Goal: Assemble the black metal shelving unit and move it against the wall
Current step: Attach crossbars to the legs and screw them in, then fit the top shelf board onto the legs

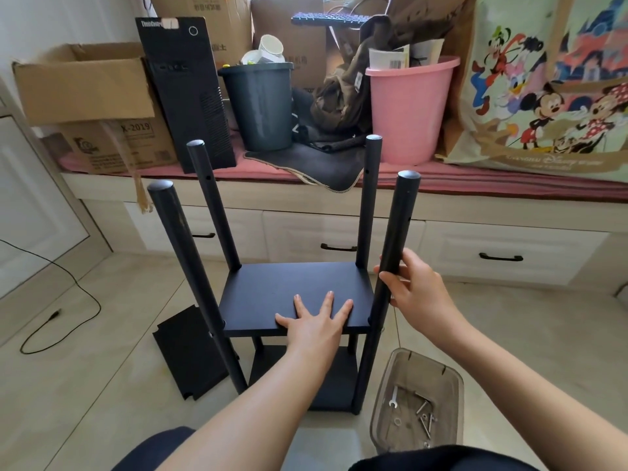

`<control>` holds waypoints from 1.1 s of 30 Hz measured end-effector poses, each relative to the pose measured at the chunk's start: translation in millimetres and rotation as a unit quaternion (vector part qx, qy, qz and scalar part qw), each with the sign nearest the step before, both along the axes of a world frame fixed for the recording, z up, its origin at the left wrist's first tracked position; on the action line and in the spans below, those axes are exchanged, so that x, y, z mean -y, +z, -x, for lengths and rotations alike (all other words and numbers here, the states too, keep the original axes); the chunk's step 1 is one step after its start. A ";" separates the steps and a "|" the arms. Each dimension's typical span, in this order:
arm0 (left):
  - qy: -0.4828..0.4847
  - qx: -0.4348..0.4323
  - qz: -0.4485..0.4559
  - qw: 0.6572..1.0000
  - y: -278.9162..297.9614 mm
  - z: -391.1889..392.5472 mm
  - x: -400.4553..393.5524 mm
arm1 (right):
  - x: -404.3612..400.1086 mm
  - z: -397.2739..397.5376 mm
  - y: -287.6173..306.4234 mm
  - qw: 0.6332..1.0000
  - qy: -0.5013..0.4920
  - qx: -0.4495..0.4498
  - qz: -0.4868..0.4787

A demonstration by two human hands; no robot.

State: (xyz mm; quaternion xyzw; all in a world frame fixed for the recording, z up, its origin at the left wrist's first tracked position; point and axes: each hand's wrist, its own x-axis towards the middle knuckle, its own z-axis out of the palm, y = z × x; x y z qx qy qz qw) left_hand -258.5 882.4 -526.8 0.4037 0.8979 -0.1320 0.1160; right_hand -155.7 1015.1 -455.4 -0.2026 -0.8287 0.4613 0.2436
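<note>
The black shelving unit (pixel 292 300) stands on the floor (pixel 102 385) in front of the person, with two shelf boards fitted and four posts rising above the upper one. The left hand (pixel 314 321) is laid flat on the near edge of the upper shelf (pixel 289 287), its fingers (pixel 328 300) straight and spread wide, pointing toward the far posts; this is judged to press the board down and keep the frame from rocking. The right hand (pixel 416 287) is wrapped around the near right post (pixel 394 249), just to the right of the left hand's fingertips, the fingers curled round the tube, probably to steady or align it at the shelf corner. A loose black panel (pixel 188 355) lies on the floor to the left of the left hand, likely the remaining shelf. A clear plastic tub (pixel 418 399) below the right hand holds screws and a small wrench, kept within reach. The unit is not yet against a wall.
</note>
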 end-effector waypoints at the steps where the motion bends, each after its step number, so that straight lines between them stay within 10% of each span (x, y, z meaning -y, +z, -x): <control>1: -0.004 0.002 0.003 1.000 1.8 -1.3 1.0 | 1.0 -0.5 0.8 1.000 -0.003 0.004 0.001; 10: -0.036 0.070 -0.040 0.996 45.2 8.5 45.5 | 22.9 -11.4 12.0 0.955 -0.039 0.287 -0.069; 20: 0.030 0.120 -0.164 0.979 78.0 31.2 196.6 | 98.8 18.0 33.8 0.928 0.046 0.324 -0.176; 33: 0.276 0.163 -0.301 0.898 -58.7 93.2 300.9 | 231.7 137.7 -71.1 0.914 0.204 0.338 -0.092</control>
